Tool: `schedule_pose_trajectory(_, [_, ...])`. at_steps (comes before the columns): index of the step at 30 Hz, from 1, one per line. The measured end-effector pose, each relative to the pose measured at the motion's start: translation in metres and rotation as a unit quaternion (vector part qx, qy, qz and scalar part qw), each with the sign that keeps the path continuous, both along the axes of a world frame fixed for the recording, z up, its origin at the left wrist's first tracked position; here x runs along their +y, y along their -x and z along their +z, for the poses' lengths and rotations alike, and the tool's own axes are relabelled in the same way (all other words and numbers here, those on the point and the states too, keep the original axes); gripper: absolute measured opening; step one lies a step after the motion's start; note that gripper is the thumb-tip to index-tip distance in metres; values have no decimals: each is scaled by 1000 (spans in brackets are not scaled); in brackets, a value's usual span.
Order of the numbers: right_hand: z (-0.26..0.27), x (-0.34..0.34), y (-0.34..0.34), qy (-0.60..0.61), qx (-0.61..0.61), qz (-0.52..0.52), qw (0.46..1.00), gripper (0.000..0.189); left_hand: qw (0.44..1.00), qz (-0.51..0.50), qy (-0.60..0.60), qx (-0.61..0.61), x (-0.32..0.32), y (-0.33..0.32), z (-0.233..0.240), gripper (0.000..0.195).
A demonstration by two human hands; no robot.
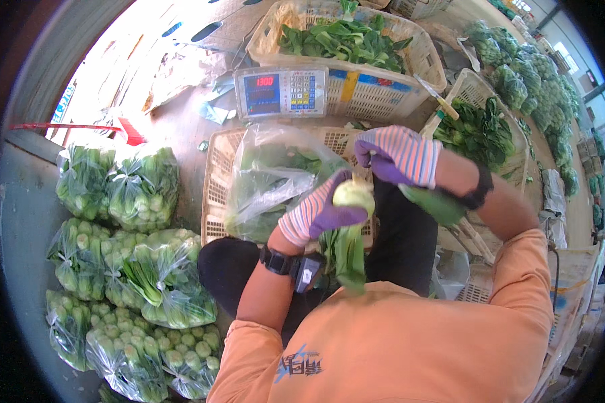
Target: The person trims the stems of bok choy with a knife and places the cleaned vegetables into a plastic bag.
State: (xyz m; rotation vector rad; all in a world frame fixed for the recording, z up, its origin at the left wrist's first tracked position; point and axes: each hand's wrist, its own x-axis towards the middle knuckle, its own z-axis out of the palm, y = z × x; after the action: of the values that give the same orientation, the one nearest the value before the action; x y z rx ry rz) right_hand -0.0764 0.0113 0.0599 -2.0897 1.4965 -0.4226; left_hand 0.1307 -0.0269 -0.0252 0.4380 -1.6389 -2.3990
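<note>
My left hand, in a striped glove with a purple palm, grips a head of bok choy near its pale base. The base points up and the green leaves hang down over my lap. Just to the right, my right hand, gloved the same way, is curled with a loose green leaf trailing beneath it; the leaf is blurred and its held end is hidden. Before me a clear plastic bag with greens inside lies in a plastic crate.
A digital scale with a lit display stands beyond the crate. Behind it is a crate of greens. A knife rests by the right-hand crate. Filled bags of bok choy are stacked at left, near a red-handled tool.
</note>
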Motion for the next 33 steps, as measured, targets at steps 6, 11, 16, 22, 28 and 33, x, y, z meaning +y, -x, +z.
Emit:
schedule_pose_trajectory(6, [18,-141,205,-69,-233,-344,907,37,955,120,-195,186,0,20,-28,58])
schedule_pose_trajectory(11, [-73,-131,301,-36,263,-573,776,72,960,128,-187,164,-11,16,-26,65])
schedule_pose_trajectory(16, [-150,-19,382,-47,313,-601,734,46,969,200,-70,127,3,44,-18,45])
schedule_pose_trajectory(22, [-88,0,142,119,131,-450,875,26,958,259,-112,49,6,35,-37,57])
schedule_pose_trajectory(28, [-2,74,39,260,107,-128,951,35,954,186,-229,58,12,74,-6,35])
schedule_pose_trajectory(33, [3,94,54,234,163,-126,950,45,991,111,79,13,30,91,28,28])
